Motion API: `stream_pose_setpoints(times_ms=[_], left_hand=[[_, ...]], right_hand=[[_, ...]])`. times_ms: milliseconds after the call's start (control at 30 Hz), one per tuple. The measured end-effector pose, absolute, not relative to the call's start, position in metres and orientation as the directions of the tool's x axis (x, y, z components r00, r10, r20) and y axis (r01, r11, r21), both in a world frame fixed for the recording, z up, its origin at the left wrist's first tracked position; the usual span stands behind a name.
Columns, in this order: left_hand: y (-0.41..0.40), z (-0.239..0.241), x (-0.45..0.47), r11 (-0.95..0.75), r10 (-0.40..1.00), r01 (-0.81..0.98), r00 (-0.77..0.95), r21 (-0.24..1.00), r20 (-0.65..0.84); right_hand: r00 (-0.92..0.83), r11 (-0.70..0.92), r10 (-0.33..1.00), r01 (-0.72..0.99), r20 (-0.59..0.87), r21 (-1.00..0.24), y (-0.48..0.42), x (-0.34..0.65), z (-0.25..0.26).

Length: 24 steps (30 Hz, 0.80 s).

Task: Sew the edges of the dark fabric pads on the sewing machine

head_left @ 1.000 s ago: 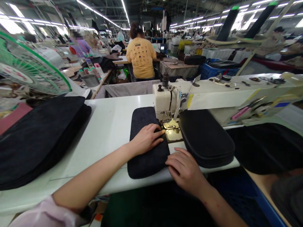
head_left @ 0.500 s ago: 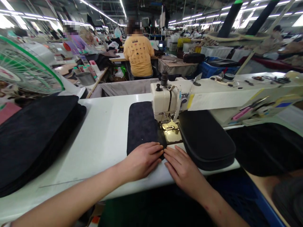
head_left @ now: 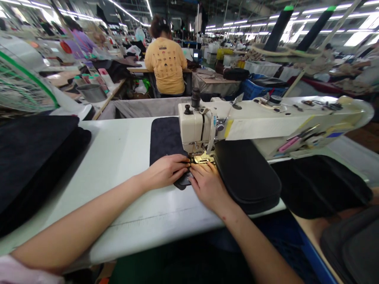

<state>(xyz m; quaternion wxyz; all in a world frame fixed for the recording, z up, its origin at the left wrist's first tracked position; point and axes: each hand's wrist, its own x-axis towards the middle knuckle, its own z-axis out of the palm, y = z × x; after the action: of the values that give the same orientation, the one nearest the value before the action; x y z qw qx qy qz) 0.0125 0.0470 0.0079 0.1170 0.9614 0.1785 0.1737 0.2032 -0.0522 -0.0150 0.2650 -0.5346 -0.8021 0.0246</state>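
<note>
A dark fabric panel [head_left: 164, 134] with rounded corners lies on the white table, its right edge at the needle area of a cream sewing machine [head_left: 189, 128]. My left hand [head_left: 166, 170] rests over the panel, fingers and thumb closed on its near right edge. Against it, my right hand [head_left: 207, 183] has its fingertips at the same edge, close to the brass-coloured needle plate [head_left: 203, 159]. What lies under the fingertips is partly hidden. Below the hands a corner of the panel shows. Just right of the needle plate sits a stack of black padded panels [head_left: 247, 171].
A larger pile of dark panels [head_left: 35, 157] is at the left, near a green-rimmed fan [head_left: 26, 79]. More black pieces [head_left: 319, 185] lie at the right. Thread cones [head_left: 280, 29] stand above the machine. Ahead, a person in a yellow shirt [head_left: 166, 65] sits facing away.
Both hands have moved forward with the fabric panel, closer to the machine's needle area. The panel has slid farther back along the table. The head view has shifted slightly to the right.
</note>
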Motion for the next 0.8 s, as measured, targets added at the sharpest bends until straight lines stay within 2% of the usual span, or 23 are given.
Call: stream_pose_setpoints(times_ms=[200, 300, 367, 433, 500, 600, 700, 800], left_hand=[[0.05, 0.001, 0.008, -0.913, 0.394, 0.329, 0.866, 0.242, 0.309], [0.039, -0.001, 0.004, -0.896, 0.441, 0.389, 0.84, 0.216, 0.315], [0.033, 0.0, 0.001, -0.869, 0.495, 0.455, 0.809, 0.196, 0.317], [0.029, 0.002, -0.003, -0.829, 0.559, 0.528, 0.77, 0.185, 0.307], [0.029, 0.004, -0.007, -0.8, 0.6, 0.57, 0.749, 0.19, 0.282], [0.032, 0.008, -0.011, -0.782, 0.624, 0.594, 0.747, 0.189, 0.232], [0.035, 0.014, -0.012, -0.769, 0.639, 0.622, 0.757, 0.15, 0.138], [0.035, 0.018, -0.012, -0.76, 0.649, 0.638, 0.756, 0.122, 0.088]], right_hand=[[-0.284, 0.459, 0.828, 0.839, 0.483, -0.292, -0.073, 0.196, -0.016], [-0.28, 0.508, 0.767, 0.814, 0.578, -0.28, -0.11, 0.206, -0.008], [-0.24, 0.481, 0.742, 0.841, 0.626, -0.247, -0.136, 0.225, 0.001], [-0.13, 0.346, 0.739, 0.915, 0.661, -0.207, -0.155, 0.256, 0.012], [0.037, 0.128, 0.733, 0.973, 0.679, -0.191, -0.168, 0.294, 0.018], [0.24, -0.166, 0.731, 0.97, 0.638, -0.175, -0.18, 0.346, 0.017], [0.355, -0.396, 0.771, 0.918, 0.53, -0.039, -0.194, 0.37, 0.013], [0.43, -0.523, 0.767, 0.849, 0.476, 0.075, -0.217, 0.372, 0.021]])
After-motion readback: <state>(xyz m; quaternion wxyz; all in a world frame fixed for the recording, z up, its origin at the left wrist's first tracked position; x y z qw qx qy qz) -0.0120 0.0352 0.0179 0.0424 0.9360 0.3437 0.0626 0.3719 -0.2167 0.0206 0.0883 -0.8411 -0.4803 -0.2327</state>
